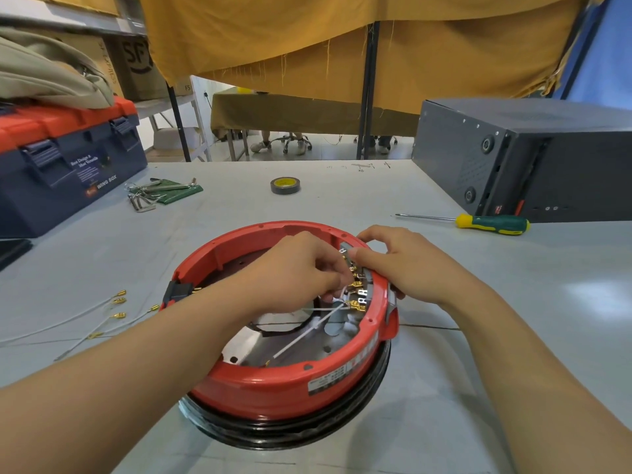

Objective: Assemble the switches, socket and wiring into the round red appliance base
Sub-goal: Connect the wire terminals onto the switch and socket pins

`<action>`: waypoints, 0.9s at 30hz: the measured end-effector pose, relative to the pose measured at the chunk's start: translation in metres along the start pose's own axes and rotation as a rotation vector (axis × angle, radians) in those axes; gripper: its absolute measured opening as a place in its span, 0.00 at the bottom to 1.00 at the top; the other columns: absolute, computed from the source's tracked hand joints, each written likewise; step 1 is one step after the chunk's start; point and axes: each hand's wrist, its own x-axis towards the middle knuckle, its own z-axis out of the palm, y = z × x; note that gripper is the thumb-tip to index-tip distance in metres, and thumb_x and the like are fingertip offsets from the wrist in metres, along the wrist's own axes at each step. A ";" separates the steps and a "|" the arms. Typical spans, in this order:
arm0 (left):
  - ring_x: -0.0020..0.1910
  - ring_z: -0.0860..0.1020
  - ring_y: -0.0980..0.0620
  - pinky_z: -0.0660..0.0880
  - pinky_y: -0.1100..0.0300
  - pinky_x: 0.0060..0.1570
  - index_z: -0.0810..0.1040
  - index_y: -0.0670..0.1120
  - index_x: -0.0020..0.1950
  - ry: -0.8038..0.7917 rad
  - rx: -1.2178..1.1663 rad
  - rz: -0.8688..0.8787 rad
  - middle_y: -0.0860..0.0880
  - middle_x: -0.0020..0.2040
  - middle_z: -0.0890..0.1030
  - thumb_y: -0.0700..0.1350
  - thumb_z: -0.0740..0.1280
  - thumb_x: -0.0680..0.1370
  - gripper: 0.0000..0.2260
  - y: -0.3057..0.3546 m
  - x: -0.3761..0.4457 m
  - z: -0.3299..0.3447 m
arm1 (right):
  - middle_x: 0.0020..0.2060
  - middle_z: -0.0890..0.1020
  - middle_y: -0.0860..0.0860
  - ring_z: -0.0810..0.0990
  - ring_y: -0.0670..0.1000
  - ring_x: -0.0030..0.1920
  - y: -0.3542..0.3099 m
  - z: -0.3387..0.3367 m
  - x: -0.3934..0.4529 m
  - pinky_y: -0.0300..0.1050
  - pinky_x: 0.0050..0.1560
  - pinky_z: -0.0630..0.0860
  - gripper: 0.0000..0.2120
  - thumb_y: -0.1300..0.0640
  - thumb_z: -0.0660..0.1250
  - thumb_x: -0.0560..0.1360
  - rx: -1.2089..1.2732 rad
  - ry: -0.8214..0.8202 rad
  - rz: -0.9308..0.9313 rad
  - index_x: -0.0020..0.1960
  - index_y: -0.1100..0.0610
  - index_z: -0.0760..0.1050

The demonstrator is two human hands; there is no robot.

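Both hands work at the switches (363,291) mounted in the red base (273,381) wall. Left hand (294,268) pinches a white wire (301,336) by its brass terminal, apparently seating it. Right hand (403,265), just beside, clamps the switch block from outside, likely bracing it. Spare wires (102,316) lie well left; screwdriver (492,223) beyond the right hand.

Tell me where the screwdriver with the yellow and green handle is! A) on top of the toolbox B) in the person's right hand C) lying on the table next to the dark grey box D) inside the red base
C: the screwdriver lies flat on the table just in front of the dark grey box, well away from the right hand, which is at the rim of the red base.
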 end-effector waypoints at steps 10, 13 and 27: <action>0.32 0.76 0.63 0.69 0.74 0.34 0.81 0.53 0.44 -0.008 0.116 0.039 0.55 0.33 0.80 0.41 0.67 0.76 0.07 -0.002 0.000 0.001 | 0.26 0.78 0.47 0.75 0.41 0.22 0.000 0.000 0.000 0.32 0.22 0.69 0.10 0.44 0.62 0.76 -0.026 0.003 -0.007 0.51 0.48 0.75; 0.34 0.78 0.59 0.70 0.72 0.35 0.81 0.51 0.44 -0.008 0.158 0.062 0.51 0.36 0.82 0.40 0.66 0.77 0.07 -0.002 -0.001 0.003 | 0.26 0.77 0.47 0.74 0.41 0.22 0.000 0.001 0.000 0.32 0.23 0.70 0.10 0.43 0.62 0.76 -0.041 0.009 -0.010 0.51 0.48 0.75; 0.36 0.77 0.55 0.70 0.66 0.37 0.79 0.46 0.43 -0.012 0.203 0.122 0.49 0.37 0.81 0.40 0.64 0.78 0.06 0.002 -0.001 0.007 | 0.30 0.78 0.49 0.75 0.47 0.29 -0.004 0.001 -0.002 0.42 0.32 0.73 0.12 0.45 0.61 0.76 -0.067 0.012 -0.002 0.53 0.50 0.75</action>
